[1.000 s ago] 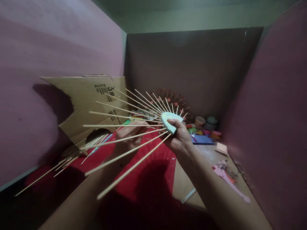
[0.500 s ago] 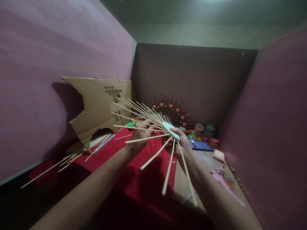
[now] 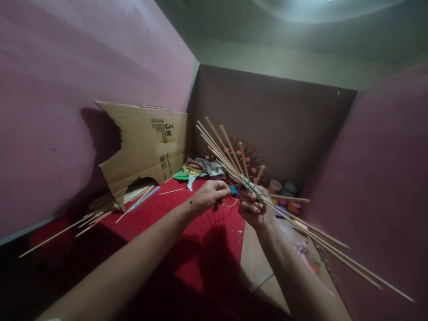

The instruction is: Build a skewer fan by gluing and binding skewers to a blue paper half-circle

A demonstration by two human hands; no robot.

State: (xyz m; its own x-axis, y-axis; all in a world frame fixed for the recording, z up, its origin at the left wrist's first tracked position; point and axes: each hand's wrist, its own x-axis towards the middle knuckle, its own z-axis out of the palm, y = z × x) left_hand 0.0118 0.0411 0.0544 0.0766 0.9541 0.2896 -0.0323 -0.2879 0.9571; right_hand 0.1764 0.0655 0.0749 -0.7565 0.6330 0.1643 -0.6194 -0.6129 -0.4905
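My right hand (image 3: pixel 256 211) grips a flat, pale blue hub (image 3: pixel 253 187) with many thin wooden sticks (image 3: pixel 230 156) spreading out of it like a fan. The hub is seen nearly edge-on, and its sticks point both up to the left and down to the right. A short gap to the left of the hub, my left hand (image 3: pixel 215 195) has its thumb and forefinger pinched together. Whatever lies between those fingertips is too small to make out. Just beyond them shows a small bright blue item (image 3: pixel 234 191), and a thin pale strand (image 3: pixel 232 203) curves below it.
Red cloth (image 3: pixel 157 223) covers the table's left part. Loose sticks (image 3: pixel 103 211) lie beside a cut cardboard sheet (image 3: pixel 143 147). Scissors (image 3: pixel 193 167) rest at the back, near a round stick piece with pink flowers (image 3: pixel 247 159). Tubs (image 3: pixel 275 185) stand at the right.
My right hand has turned the fan of sticks so the hub now shows nearly edge-on. My left hand has come out from behind the sticks and is apart from them, pinching.
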